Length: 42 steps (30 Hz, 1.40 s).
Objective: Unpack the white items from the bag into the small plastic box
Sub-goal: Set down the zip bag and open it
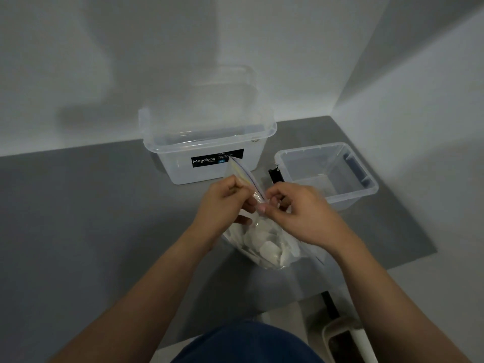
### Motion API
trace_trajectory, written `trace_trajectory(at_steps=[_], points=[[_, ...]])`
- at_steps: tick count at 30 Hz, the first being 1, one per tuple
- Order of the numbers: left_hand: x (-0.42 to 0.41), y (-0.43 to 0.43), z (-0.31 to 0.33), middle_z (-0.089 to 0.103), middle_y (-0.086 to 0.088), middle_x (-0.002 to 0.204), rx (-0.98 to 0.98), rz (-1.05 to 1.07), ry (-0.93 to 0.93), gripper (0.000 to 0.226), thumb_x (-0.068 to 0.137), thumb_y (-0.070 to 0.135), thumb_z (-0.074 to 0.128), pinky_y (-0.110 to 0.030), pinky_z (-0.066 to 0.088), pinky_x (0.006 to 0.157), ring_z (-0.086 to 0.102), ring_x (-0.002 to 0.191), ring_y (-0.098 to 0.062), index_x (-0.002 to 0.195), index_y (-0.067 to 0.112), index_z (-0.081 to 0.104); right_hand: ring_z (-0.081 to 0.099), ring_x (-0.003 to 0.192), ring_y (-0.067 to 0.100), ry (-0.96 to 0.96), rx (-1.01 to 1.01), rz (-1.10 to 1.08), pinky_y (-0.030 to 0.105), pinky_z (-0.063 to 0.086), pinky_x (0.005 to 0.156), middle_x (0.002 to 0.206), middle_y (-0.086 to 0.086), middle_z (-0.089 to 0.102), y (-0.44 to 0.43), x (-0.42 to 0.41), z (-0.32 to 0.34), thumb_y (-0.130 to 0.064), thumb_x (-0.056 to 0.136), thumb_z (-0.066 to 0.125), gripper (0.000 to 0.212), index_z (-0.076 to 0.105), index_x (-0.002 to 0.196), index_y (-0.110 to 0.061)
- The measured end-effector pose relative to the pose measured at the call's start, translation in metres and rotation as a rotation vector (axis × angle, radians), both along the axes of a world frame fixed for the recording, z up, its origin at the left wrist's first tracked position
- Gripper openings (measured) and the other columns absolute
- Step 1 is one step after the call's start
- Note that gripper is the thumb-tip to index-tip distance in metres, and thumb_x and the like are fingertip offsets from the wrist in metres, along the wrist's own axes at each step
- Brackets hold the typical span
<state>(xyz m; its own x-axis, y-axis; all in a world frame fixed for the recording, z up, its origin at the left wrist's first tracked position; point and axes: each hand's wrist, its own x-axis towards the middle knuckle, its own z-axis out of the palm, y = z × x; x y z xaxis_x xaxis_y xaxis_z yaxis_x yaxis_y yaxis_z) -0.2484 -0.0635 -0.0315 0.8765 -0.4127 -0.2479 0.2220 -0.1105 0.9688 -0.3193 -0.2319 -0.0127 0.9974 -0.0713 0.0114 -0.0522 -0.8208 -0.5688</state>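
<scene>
A clear zip bag [264,239] full of white flat items [267,248] hangs in front of me above the grey mat. My left hand [222,205] pinches one side of its zip strip near the top. Facing it, my right hand [301,213] pinches the other side of the strip. The strip's far end sticks up between the hands. The small clear plastic box [366,189] stands open at the right, beyond my right hand, with nothing visible inside it.
A larger clear box [209,142] with a black Megabox label stands at the back centre against the wall. A grey mat [91,205] covers the floor. A black object [275,175] lies between the boxes. A white and black object [345,339] sits at the bottom right.
</scene>
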Motion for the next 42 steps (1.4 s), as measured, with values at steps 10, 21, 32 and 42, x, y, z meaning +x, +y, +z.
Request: trace_trajectory(at_steps=[10,21,32,42], points=[[-0.006,-0.004,-0.008,0.067,-0.012,0.079,0.049,-0.142,-0.028,0.020,0.099,0.020,0.055,-0.038,0.059,0.062,0.065,0.071,-0.021,0.094,0.003,0.066,0.073,0.080,0.008,0.042,0.508,-0.174,0.034,0.059,0.084,0.081,-0.009,0.077,-0.003,-0.004,-0.008,-0.030,0.084,0.081,0.006,0.079,0.087,-0.025],[-0.010,0.003,0.005,0.061,-0.006,0.066,0.170,-0.152,0.007,0.051,0.085,0.059,0.063,-0.029,0.052,0.052,0.060,0.058,-0.016,0.073,0.010,0.057,0.064,0.073,0.002,-0.223,0.061,-0.310,0.029,0.054,0.072,0.081,-0.015,0.072,0.000,-0.004,-0.003,-0.039,0.092,0.068,0.011,0.076,0.092,-0.030],[-0.031,-0.009,-0.003,0.062,-0.012,0.071,0.046,-0.063,0.048,0.019,0.092,0.015,0.058,-0.035,0.055,0.056,0.061,0.066,-0.024,0.082,-0.002,0.056,0.064,0.079,-0.003,0.042,0.030,-0.254,0.028,0.057,0.076,0.087,-0.020,0.071,0.002,-0.046,0.000,-0.038,0.094,0.064,0.010,0.073,0.096,-0.036],[-0.045,-0.006,-0.015,0.068,-0.014,0.071,0.064,-0.084,-0.061,0.019,0.094,0.020,0.064,-0.033,0.055,0.055,0.064,0.061,-0.018,0.084,0.004,0.066,0.063,0.072,0.021,-0.174,-0.256,-0.429,0.035,0.050,0.064,0.082,-0.006,0.068,0.000,-0.044,-0.001,-0.032,0.100,0.053,0.013,0.062,0.095,-0.024]])
